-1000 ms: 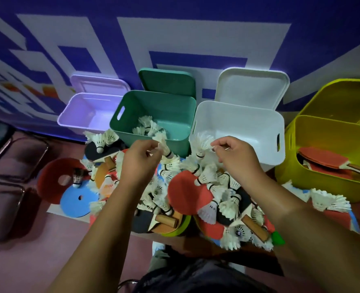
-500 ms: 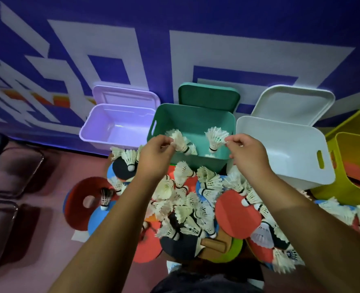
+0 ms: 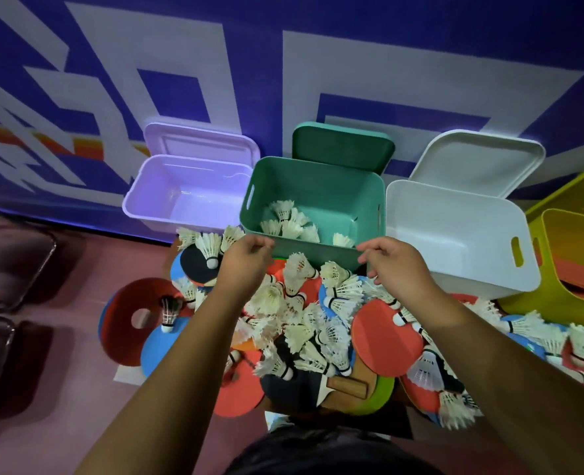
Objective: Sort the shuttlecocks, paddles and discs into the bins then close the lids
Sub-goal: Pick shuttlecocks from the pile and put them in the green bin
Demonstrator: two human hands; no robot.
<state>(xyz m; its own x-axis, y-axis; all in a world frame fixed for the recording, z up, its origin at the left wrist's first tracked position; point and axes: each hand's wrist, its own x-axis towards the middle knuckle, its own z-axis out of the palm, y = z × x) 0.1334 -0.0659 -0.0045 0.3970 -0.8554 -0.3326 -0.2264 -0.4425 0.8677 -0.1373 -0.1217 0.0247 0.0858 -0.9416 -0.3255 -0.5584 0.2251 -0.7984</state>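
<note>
White feathered shuttlecocks (image 3: 285, 222) lie in the open teal plastic bin (image 3: 318, 186) at centre frame, just beyond the left hand (image 3: 246, 264) and right hand (image 3: 398, 267), both loosely curled and empty at its near rim, above a heap (image 3: 299, 332) of more shuttlecocks, red paddles (image 3: 383, 341) and foam discs (image 3: 126, 332).

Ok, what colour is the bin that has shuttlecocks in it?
The bin is teal green, seen best in the head view.

Left hand (image 3: 246, 267), right hand (image 3: 398, 272) ungloved; forearms (image 3: 181, 358) bare; dark garment (image 3: 318, 452) at bottom centre.
</note>
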